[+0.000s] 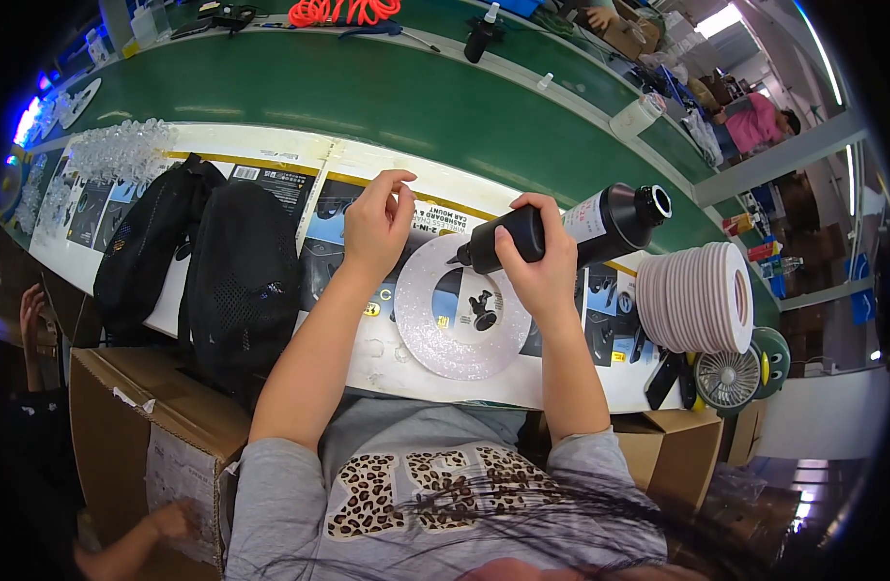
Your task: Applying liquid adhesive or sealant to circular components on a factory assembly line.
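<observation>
Two hands worked over a glittery white ring [443, 324]. The right hand [539, 259] clasped a black bottle [571, 228], tipped sideways with its nozzle just above the ring's upper edge. Beside that grip, the left hand [375, 225] hovered empty, fingers loosely curled.

flat printed cartons [271, 184] on bench | white label [585, 218] on black bottle [600, 228]

Small fan [727, 379], black mesh bags [234, 281]
</observation>
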`<action>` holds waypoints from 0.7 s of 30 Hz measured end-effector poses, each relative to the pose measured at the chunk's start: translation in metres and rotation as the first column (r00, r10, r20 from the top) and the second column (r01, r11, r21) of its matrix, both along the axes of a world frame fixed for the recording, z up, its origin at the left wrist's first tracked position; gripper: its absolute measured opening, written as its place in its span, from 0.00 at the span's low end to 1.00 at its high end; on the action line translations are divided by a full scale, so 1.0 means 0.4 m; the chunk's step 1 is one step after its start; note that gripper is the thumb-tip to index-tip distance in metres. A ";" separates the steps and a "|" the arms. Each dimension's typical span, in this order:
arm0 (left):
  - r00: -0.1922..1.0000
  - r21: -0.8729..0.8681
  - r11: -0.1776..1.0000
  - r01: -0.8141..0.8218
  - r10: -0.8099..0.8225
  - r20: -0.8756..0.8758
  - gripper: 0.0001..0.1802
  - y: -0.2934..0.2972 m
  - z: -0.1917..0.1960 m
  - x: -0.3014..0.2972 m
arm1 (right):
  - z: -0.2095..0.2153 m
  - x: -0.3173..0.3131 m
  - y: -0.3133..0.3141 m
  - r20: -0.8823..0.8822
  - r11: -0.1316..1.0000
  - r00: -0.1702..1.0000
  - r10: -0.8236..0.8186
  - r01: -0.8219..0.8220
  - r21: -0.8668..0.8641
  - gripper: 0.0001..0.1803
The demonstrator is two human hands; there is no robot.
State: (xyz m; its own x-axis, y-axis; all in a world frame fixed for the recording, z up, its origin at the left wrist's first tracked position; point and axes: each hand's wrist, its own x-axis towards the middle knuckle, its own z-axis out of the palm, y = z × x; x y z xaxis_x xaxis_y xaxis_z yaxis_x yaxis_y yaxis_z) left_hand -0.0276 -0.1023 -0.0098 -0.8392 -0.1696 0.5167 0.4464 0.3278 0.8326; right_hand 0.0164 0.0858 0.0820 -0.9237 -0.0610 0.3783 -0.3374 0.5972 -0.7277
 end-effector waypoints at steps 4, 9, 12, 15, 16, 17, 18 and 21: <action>1.000 0.002 1.000 0.005 -0.005 0.008 0.08 -0.001 0.001 0.000 | 0.001 0.000 0.000 0.018 1.000 1.000 -0.001 0.001 -0.006 0.16; 1.000 -0.001 1.000 -0.001 0.001 0.014 0.08 -0.003 0.000 0.000 | 0.000 -0.002 -0.003 0.018 1.000 1.000 -0.003 0.003 -0.007 0.15; 1.000 0.003 1.000 0.006 -0.006 0.018 0.08 -0.003 0.001 0.000 | -0.003 -0.003 -0.002 0.008 1.000 1.000 -0.003 0.003 -0.005 0.15; 1.000 0.014 1.000 0.015 -0.015 0.013 0.08 0.003 0.007 -0.001 | 0.001 -0.002 0.004 0.005 1.000 1.000 -0.009 0.009 0.001 0.15; 1.000 0.013 1.000 0.013 -0.013 0.014 0.08 0.001 0.005 0.000 | 0.000 -0.003 0.003 0.011 1.000 1.000 -0.008 0.008 0.004 0.15; 1.000 0.012 1.000 0.011 -0.011 0.015 0.08 0.000 0.004 0.001 | 0.000 -0.002 0.002 0.012 1.000 1.000 -0.006 0.006 0.003 0.15; 1.000 0.012 1.000 0.010 -0.010 0.016 0.08 -0.001 0.003 0.001 | 0.002 0.000 0.002 0.019 1.000 1.000 -0.011 0.011 -0.005 0.15; 1.000 0.015 1.000 0.003 -0.003 0.012 0.08 -0.001 0.004 0.003 | 0.013 0.003 0.000 0.013 1.000 1.000 -0.018 0.018 -0.009 0.16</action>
State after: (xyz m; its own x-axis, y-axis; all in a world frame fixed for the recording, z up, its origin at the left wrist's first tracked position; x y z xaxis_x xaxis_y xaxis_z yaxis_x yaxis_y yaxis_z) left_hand -0.0266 -0.1027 -0.0082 -0.8459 -0.1748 0.5038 0.4371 0.3141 0.8428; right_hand 0.0176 0.0859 0.0871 -0.9292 -0.0413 0.3672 -0.3177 0.5966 -0.7370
